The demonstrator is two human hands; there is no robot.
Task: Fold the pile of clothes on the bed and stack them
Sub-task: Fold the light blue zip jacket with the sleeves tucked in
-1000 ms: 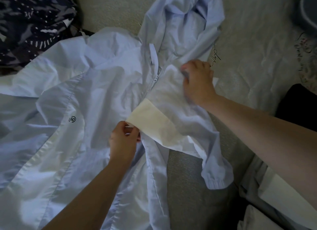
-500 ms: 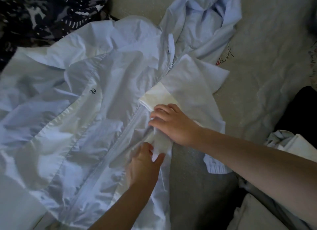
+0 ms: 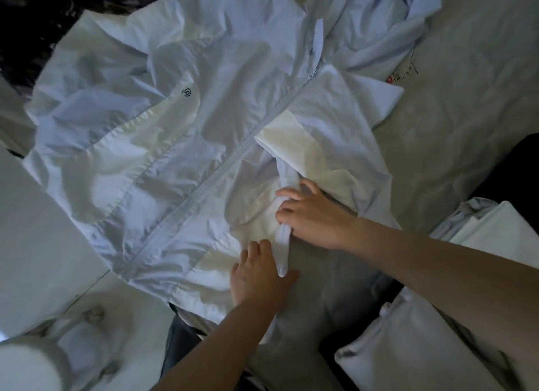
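- The place is a bedroom in a home.
- A bed [image 3: 466, 104] with a wrinkled grey-beige sheet fills the view.
- Clothes lie on it: a light blue jacket [image 3: 175, 145], a dark patterned garment [image 3: 35, 25], white folded pieces [image 3: 408, 347].

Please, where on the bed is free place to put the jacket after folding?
Bare sheet lies right of the jacket, below its hood. A grey strip shows between both forearms. Crowded: white folded fabric lower right, dark patterned cloth upper left.
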